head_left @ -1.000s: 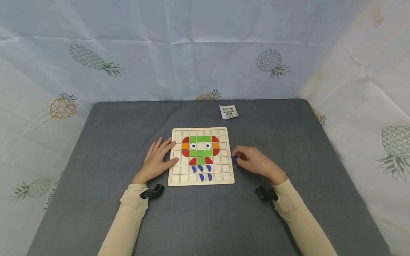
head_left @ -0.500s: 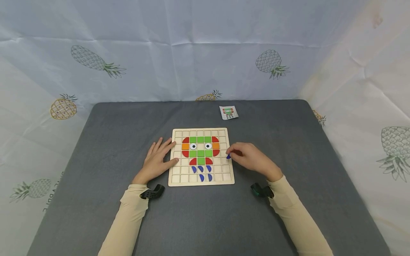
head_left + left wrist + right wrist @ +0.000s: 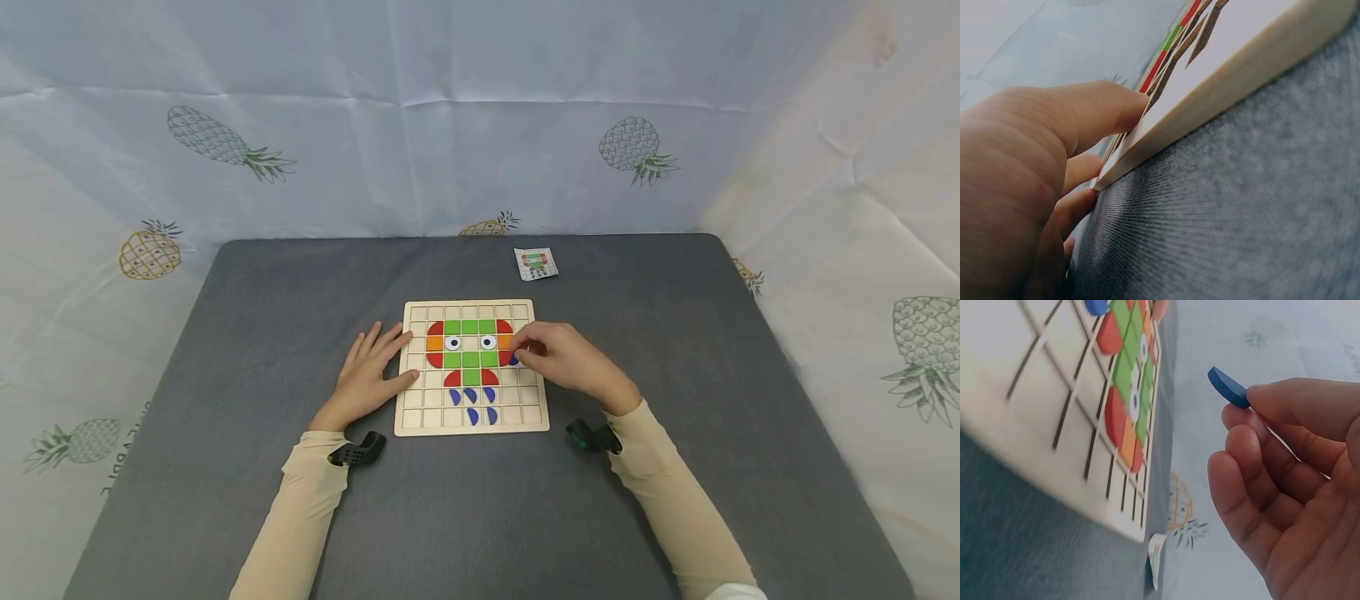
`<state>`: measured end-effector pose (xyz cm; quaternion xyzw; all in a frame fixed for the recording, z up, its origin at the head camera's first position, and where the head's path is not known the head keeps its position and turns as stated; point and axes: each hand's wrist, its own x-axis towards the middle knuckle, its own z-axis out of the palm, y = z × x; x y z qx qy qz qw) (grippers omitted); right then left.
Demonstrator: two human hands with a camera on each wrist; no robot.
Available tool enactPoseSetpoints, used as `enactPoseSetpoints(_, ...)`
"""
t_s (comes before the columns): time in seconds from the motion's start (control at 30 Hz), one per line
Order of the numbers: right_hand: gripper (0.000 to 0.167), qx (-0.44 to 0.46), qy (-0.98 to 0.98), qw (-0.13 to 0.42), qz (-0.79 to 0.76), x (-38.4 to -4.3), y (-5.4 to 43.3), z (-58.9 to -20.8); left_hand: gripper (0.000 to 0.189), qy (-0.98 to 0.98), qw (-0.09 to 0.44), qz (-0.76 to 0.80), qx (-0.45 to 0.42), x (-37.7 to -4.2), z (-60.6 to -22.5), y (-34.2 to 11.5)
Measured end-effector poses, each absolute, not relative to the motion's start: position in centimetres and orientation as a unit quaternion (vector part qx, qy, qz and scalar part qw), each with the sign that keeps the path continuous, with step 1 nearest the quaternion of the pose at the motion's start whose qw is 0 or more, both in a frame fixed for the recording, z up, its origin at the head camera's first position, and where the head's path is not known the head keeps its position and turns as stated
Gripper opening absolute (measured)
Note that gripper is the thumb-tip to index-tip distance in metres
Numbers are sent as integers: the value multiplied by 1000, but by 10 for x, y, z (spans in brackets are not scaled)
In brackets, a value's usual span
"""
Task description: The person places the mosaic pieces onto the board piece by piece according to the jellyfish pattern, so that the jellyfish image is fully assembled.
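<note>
A square wooden grid board (image 3: 528, 417) lies on the table, with red, green and orange tiles, two eye tiles and several blue pieces in its squares. My left hand (image 3: 367, 375) rests at the board's left edge, fingers spread, the thumb on its rim in the left wrist view. Over the right part of the board, my right hand (image 3: 566, 358) pinches a small blue segment-shaped piece (image 3: 1229, 387) between thumb and index finger. That piece is held above the board surface, tilted, in the right wrist view. Below the red and green tiles sit similar blue pieces (image 3: 470, 395).
A small picture card (image 3: 536, 263) with a matching coloured figure lies beyond the board, near the table's back edge. The dark grey table (image 3: 300, 292) is bordered by a pale pineapple-print cloth (image 3: 450, 117). Dark wrist cameras sit on both wrists.
My right hand has moved left and slightly away from me, carrying the blue piece from beside the board's right edge to over the board. The left hand stays in place.
</note>
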<state>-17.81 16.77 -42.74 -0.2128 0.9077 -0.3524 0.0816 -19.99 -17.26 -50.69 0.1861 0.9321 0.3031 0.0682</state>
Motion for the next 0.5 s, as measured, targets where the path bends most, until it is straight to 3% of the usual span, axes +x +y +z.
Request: enactPoseSetpoints(0.5, 17, -259, 888, 96, -369, -187, 137, -421, 76, 933, 73, 302, 179, -200, -505, -171)
